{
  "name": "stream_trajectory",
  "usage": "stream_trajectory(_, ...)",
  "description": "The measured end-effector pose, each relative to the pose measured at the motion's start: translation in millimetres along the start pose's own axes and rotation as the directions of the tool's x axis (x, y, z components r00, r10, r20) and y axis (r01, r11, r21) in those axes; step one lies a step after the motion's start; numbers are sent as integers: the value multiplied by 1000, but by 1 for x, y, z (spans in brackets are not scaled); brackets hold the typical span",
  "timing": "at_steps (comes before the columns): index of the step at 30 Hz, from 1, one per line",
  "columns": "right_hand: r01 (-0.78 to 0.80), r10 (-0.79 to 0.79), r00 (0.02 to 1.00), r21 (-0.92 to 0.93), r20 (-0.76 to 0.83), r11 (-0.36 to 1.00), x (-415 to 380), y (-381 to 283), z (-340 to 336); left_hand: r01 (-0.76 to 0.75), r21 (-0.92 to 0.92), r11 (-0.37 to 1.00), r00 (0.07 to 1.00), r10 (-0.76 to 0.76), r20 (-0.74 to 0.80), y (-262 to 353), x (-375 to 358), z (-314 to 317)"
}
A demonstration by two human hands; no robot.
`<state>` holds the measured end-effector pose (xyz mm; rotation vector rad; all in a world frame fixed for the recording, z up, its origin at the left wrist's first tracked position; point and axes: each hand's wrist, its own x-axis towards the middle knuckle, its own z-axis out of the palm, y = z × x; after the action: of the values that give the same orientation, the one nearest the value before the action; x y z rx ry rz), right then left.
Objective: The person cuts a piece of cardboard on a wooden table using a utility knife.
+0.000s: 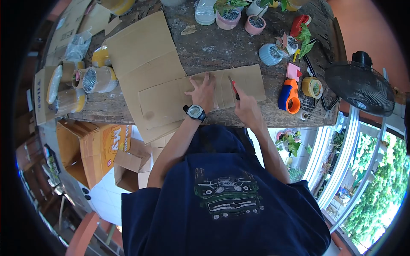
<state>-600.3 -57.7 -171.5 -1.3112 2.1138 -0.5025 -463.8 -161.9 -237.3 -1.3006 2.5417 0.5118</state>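
My left hand (202, 94), with a watch on its wrist, lies with spread fingers on a long cardboard strip (166, 100). In my right hand (247, 106) is a red cutter (234, 87), its blade pointing away from me over the right part of the strip. The blade tip is at or just above the cardboard; contact cannot be made out. Beneath the strip's left part lies a larger cardboard sheet (147, 53), which reaches toward the far left of the table.
Right of the strip are an orange and blue tape dispenser (292, 97), a tape roll (312, 87) and a black fan (360, 83). Potted plants (227, 18) stand at the back. Wrapped rolls (99, 80) sit at left; cardboard boxes (96, 149) lie below the table's edge.
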Motion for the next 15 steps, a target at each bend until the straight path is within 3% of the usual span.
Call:
stream_trajectory(3,13,-7,997,-78,74,997,28,2,20,-2,-40,999,999,0,-35,1,3,7)
stream_trajectory(9,52,-52,999,-73,-2,996,28,3,40,45,-52,998,998,-47,-30,6,2,7)
stream_trajectory(15,-62,83,981,-121,177,991,-32,11,28,80,-108,991,997,-78,22,6,8,8)
